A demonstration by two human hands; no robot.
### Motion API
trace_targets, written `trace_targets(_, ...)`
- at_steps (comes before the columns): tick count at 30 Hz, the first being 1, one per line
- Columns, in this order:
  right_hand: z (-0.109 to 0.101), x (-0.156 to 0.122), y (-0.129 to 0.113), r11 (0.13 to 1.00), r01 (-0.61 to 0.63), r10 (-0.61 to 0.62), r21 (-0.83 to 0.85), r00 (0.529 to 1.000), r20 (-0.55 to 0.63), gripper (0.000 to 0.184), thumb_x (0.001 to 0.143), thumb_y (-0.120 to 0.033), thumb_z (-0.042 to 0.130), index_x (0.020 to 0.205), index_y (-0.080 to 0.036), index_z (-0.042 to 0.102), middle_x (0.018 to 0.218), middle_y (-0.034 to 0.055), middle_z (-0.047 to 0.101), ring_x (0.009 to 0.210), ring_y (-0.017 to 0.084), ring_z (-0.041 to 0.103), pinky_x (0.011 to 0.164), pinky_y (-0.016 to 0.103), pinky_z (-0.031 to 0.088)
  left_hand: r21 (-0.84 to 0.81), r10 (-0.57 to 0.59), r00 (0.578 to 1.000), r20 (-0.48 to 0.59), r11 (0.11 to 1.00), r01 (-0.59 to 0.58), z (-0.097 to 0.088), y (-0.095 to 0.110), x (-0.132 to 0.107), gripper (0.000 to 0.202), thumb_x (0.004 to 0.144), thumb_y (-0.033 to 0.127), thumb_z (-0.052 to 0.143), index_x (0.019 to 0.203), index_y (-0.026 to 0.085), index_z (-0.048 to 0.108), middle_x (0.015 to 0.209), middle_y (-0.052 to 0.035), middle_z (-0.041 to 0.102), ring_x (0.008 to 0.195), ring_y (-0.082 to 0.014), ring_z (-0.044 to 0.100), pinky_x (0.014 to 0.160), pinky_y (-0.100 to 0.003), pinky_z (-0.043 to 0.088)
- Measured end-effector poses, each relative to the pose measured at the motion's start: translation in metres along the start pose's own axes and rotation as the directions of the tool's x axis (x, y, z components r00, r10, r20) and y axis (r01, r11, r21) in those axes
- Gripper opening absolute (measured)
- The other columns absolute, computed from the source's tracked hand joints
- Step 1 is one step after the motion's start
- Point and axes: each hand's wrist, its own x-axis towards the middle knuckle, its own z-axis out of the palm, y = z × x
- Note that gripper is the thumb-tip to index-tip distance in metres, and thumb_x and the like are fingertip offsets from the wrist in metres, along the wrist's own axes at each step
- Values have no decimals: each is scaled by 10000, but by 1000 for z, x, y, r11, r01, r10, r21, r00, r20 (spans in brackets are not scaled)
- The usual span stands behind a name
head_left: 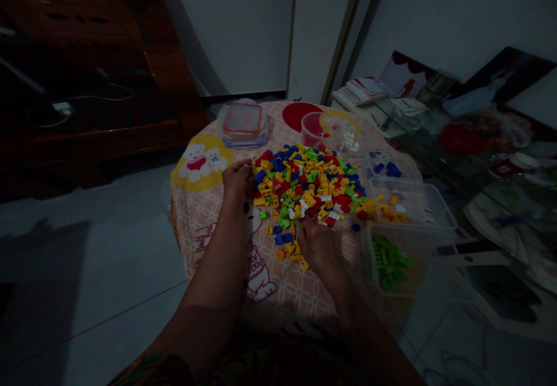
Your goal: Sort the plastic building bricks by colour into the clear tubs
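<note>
A heap of toy building bricks [313,180] in yellow, red, blue, green and white is spread over a round table. My left hand [237,180] is at the heap's left edge beside some red and blue bricks. Its fingers are bent together, and whatever they hold is hidden. At the front of the heap, my right hand [315,244] has its fingers curled down, next to a green brick [297,223]. Its fingertips are mostly out of sight. Several loose yellow bricks [287,251] and a blue brick [282,238] lie just left of it.
Clear containers stand along the table's right side: one with green bricks [389,261], one with yellow bricks [391,215], one with blue bricks [387,169]. A round tub [314,127], a bag of white pieces [349,142] and stacked lids [243,122] sit farther back. A cluttered glass table adjoins at right.
</note>
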Motion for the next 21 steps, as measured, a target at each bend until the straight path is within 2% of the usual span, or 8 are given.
trace_targets(5,-7,-12,12,999,-25,27,22,994,-109,237,990,-267,503,1060,-215,724,828,62,761,748,189,694,628,266,357,26,4,1000,1,1000,-4,-2,-3,3,270,657,178,612,890,127,739,759,-45,706,746,-155,669,715,-259,544)
trace_targets(9,-9,-23,42,998,-46,58,49,961,-271,258,952,-263,535,1092,-212,746,846,70,762,750,196,682,647,270,358,36,21,1000,2,999,-21,-4,-6,5,296,654,196,620,914,133,749,764,-44,704,718,-144,651,684,-246,533)
trace_targets(13,-15,-37,85,971,-221,238,87,914,-329,283,932,-293,553,1107,-209,758,742,53,732,643,189,641,616,268,331,29,39,999,9,999,-39,-4,-8,6,305,651,186,612,915,132,754,763,-49,710,692,-140,641,651,-241,530)
trace_targets(17,-25,-53,127,903,-412,427,119,837,-342,284,930,-348,572,1102,-230,764,770,60,730,675,199,639,605,266,319,27,40,999,1,999,-40,-3,-7,6,286,647,180,614,894,135,751,767,-56,718,711,-146,656,681,-253,548)
trace_targets(21,-28,-63,158,838,-542,533,69,785,-316,283,930,-346,549,1053,-219,769,775,75,720,667,213,622,578,283,301,31,17,1000,-10,999,-17,-1,-5,5,290,643,186,612,895,138,745,781,-60,720,718,-154,661,674,-261,551)
